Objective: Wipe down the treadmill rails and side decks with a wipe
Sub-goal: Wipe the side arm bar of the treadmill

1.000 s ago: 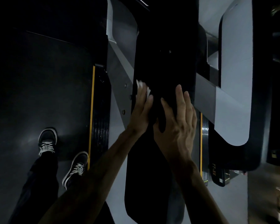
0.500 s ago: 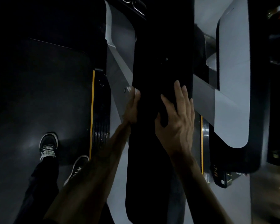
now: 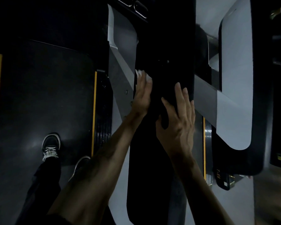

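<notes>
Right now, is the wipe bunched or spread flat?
Cannot tell: the left hand covers the wipe, only white edges showing past its fingertips.

Dark treadmill belt (image 3: pixel 44 101) underfoot, left of both hands.
Two laced dark shoes (image 3: pixel 51 146) stand on it, near its yellow edge stripe (image 3: pixel 94 114).

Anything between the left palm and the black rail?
Yes, in the head view the white wipe lies under the left hand, showing past the fingertips, pressed flat on the black rail. The right hand rests bare on the rail.

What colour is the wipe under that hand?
White; the wipe peeks past the left hand in the head view.
</notes>
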Available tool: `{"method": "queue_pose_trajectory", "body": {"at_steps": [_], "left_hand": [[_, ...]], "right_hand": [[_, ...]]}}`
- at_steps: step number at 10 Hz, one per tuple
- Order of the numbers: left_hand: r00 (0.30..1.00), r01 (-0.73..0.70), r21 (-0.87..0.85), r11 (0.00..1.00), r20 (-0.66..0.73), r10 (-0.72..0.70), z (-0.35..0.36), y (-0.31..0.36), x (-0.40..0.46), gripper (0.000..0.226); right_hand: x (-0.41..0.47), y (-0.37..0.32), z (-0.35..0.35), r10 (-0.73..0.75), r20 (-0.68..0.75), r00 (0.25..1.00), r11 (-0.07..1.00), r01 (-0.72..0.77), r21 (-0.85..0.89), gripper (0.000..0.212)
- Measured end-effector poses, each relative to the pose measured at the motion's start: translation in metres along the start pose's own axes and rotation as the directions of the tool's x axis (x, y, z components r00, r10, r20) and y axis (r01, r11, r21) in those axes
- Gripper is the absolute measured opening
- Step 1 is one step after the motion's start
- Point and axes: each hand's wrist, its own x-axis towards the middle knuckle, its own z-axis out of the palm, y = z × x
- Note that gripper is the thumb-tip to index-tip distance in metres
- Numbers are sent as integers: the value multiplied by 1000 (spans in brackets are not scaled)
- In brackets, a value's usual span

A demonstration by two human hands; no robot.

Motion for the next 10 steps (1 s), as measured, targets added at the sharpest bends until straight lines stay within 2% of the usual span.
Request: {"method": "queue_pose_trajectory", "body": {"at_steps": [1,2,3,4,5,6,7,8,9,10], "left_hand": [[990,108,-69,992,95,-101,12,-31,-4,57],[998,44,-217,975,-24,-51,23,-47,-25,68],[980,164,-289,943,-65,-190,30,-43,-41,54],[959,278,-454,846,84,-270,25,-26,-55,63],[980,198,-526,827,132,-150,23,-4,-52,71],[991,49,-444,895,132,11,20,8,-29,70],[988,122,-461,879,144,-62,18,-3,8,70],[974,220,-449,866,145,-172,12,-12,15,64],[933,353,-415,839,221,-283,10,-13,-8,54],[932,357,-494,793,242,-269,14,-18,-29,63]], "right_hand": [[2,-1,-2,-10,-10,1000,999,11,34,53],[1,-2,-2,-9,12,1000,999,9,39,52],[1,-1,-1,6,2,1000,999,-6,49,51],[1,-2,-1,19,-7,1000,998,-18,62,48],[0,-1,-1,27,-10,1000,996,-26,84,50],[1,0,-1,24,-22,999,995,-21,100,54],[0,-1,0,26,-46,999,994,-21,104,51],[-1,0,1,32,-46,998,993,-27,112,48],[-1,0,1,33,-43,999,992,-28,122,47],[1,0,1,44,-44,998,991,-38,130,46]]}}
